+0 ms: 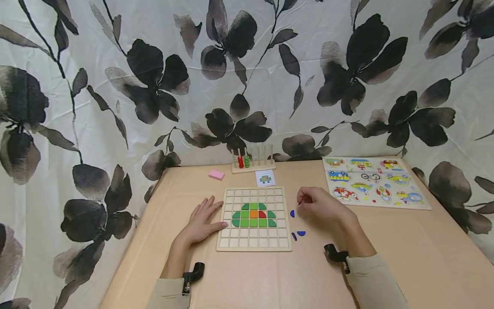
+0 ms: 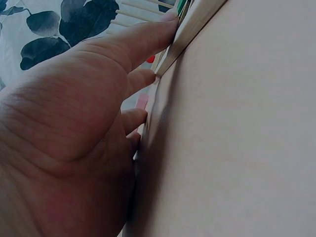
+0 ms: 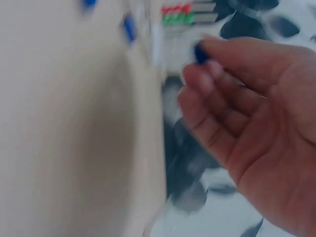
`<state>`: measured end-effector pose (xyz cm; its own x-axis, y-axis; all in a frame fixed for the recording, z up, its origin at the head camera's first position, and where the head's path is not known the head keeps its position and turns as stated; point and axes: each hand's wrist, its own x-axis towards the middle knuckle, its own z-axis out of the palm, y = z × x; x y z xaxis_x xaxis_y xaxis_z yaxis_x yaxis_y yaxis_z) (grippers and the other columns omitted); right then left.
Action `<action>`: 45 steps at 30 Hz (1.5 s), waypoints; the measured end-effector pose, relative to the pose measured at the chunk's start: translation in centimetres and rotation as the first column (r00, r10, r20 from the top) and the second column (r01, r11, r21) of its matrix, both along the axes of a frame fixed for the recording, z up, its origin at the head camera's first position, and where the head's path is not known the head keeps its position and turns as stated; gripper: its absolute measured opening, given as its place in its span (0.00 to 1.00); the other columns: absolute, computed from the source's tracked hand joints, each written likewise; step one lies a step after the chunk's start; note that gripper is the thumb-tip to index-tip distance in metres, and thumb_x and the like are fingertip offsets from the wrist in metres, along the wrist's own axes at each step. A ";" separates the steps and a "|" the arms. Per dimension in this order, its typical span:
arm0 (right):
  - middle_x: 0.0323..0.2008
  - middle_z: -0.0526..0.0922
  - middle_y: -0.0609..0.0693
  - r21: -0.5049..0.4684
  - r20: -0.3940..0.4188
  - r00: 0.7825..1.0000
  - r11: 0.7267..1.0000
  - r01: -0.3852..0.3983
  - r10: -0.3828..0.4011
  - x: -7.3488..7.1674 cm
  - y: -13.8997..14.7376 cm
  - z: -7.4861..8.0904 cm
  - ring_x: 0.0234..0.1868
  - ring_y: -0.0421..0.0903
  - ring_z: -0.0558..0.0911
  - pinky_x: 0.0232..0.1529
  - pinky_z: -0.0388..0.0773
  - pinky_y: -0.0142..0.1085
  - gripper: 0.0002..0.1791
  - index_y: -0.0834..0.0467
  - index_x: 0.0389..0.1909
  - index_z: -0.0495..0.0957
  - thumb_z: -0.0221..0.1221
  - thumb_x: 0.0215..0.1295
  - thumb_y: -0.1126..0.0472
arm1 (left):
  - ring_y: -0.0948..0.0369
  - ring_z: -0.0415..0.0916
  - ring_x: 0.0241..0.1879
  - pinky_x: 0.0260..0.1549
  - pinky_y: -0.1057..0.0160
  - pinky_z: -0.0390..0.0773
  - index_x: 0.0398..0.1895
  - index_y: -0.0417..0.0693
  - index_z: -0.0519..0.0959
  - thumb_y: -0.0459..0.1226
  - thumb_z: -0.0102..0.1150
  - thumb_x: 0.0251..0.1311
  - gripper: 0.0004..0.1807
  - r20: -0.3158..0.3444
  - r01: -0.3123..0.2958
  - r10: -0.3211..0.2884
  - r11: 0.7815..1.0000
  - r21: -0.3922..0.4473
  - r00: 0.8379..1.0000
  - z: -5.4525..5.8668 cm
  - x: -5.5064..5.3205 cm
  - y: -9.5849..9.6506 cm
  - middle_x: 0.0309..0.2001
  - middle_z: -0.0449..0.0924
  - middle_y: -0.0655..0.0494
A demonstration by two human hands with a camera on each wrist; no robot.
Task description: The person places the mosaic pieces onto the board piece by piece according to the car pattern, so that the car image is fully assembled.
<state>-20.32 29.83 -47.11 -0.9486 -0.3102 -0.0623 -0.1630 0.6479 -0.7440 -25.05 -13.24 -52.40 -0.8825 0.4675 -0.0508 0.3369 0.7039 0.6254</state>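
Observation:
A wooden grid board [image 1: 253,247] lies flat on the table, with green, orange and red tiles [image 1: 253,222] set in its middle squares. My left hand [image 1: 202,223] rests at the board's left side, its fingers spread and the thumb touching the edge. To the right of the board, my right hand [image 1: 322,206] is raised off the table. Between its thumb and index finger it pinches a small dark blue tile [image 3: 200,53], seen blurred in the right wrist view. Several loose blue tiles [image 1: 301,233] lie between the board and this hand.
Behind the board lies a small picture card [image 1: 265,178], near a peg rack [image 1: 254,168] with red and green beads. A pink block [image 1: 216,174] sits at the back left. On the right is a vehicle puzzle board [image 1: 378,182]. A floral curtain [image 1: 247,86] hangs behind the table.

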 end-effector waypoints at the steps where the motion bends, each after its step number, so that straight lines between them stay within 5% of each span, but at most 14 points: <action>1: 0.34 0.81 0.48 -0.046 -0.019 1.000 0.999 0.007 -0.008 0.0 -0.6 0.3 0.38 0.48 0.78 0.36 0.78 0.32 0.03 0.58 0.41 0.81 0.64 0.70 0.67 | 0.40 0.33 0.84 0.79 0.35 0.34 0.80 0.55 0.65 0.59 0.67 0.63 0.45 0.000 0.000 0.000 1.000 -0.002 1.000 0.0 0.0 0.0 0.85 0.43 0.41; 5: 0.35 0.81 0.50 -0.152 -0.072 0.997 0.988 -0.027 0.016 0.0 -3.1 1.2 0.37 0.49 0.79 0.34 0.79 0.30 0.05 0.60 0.43 0.80 0.64 0.71 0.66 | 0.41 0.33 0.84 0.79 0.35 0.33 0.80 0.55 0.65 0.59 0.67 0.63 0.45 0.003 -0.002 0.002 1.000 -0.003 1.000 0.0 -0.1 0.0 0.85 0.43 0.41; 12: 0.37 0.82 0.49 -0.162 -0.088 0.987 0.976 -0.146 0.133 -0.7 -7.8 1.0 0.39 0.46 0.77 0.38 0.79 0.30 0.06 0.60 0.45 0.81 0.64 0.70 0.69 | 0.41 0.33 0.85 0.80 0.36 0.33 0.80 0.55 0.64 0.59 0.67 0.63 0.45 0.009 -0.006 0.006 1.000 -0.007 1.000 0.0 -0.1 -0.1 0.85 0.43 0.42; 23: 0.28 0.78 0.44 -0.022 -0.077 0.949 0.951 -0.308 0.306 -1.3 -14.3 0.4 0.33 0.39 0.74 0.33 0.73 0.30 0.04 0.56 0.36 0.83 0.67 0.67 0.68 | 0.42 0.32 0.85 0.80 0.37 0.32 0.80 0.56 0.64 0.60 0.67 0.63 0.45 -0.001 0.004 -0.004 1.000 -0.009 1.000 0.1 -0.2 -0.2 0.85 0.42 0.43; 34: 0.24 0.77 0.39 0.082 -0.081 0.937 0.939 -0.334 0.340 -0.7 -17.3 -1.8 0.28 0.34 0.74 0.28 0.71 0.26 0.09 0.51 0.29 0.82 0.70 0.63 0.68 | 0.43 0.32 0.85 0.80 0.37 0.32 0.81 0.58 0.64 0.60 0.66 0.63 0.45 0.007 0.003 -0.003 1.000 -0.005 1.000 0.2 0.0 -0.1 0.85 0.43 0.44; 45: 0.22 0.77 0.36 0.193 -0.090 0.948 0.939 -0.284 0.305 -0.4 -17.5 -1.7 0.27 0.35 0.74 0.29 0.70 0.28 0.09 0.47 0.26 0.84 0.72 0.62 0.63 | 0.43 0.32 0.85 0.80 0.37 0.32 0.81 0.58 0.64 0.60 0.67 0.63 0.45 0.010 -0.002 0.002 1.000 -0.010 1.000 -0.1 -0.1 -0.1 0.85 0.42 0.44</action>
<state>-20.70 12.38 -48.85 -0.8202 -0.5709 -0.0353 -0.4453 0.6761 -0.5870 -25.20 -13.30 -52.47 -0.8830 0.4649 -0.0640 0.3291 0.7106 0.6219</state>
